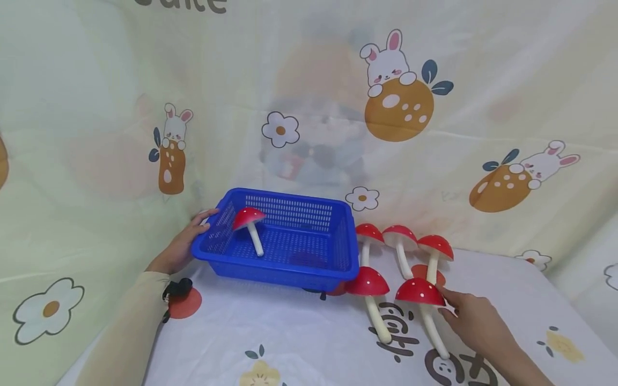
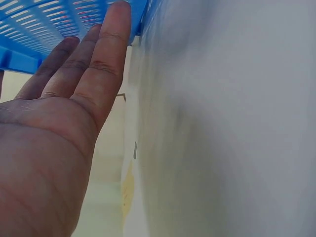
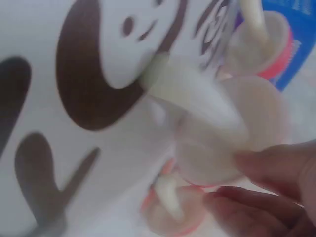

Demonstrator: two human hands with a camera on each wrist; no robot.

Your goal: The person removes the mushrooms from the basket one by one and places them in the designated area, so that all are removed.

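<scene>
A blue plastic basket (image 1: 275, 273) with slotted walls stands on the white cloth, and one red-capped toy mushroom (image 1: 257, 238) leans inside its left part. At the basket's left end is my left hand (image 1: 185, 241); the left wrist view shows its fingers (image 2: 101, 74) lying nearly straight against the outside wall. My right hand (image 1: 475, 319) pinches the cap edge of the front-right toy mushroom (image 1: 422, 292), thumb and fingers on either side of the rim. That mushroom's pale stem points towards me. Another toy mushroom (image 1: 368, 281) lies just left of it, beside the basket.
Three more toy mushrooms stand in a back row right of the basket: a left one (image 1: 369, 233), a middle one (image 1: 399, 236) and a right one (image 1: 436, 246). A printed cloth backdrop (image 1: 309, 161) rises behind. The tabletop cloth (image 1: 212, 343) carries printed fruit and lettering.
</scene>
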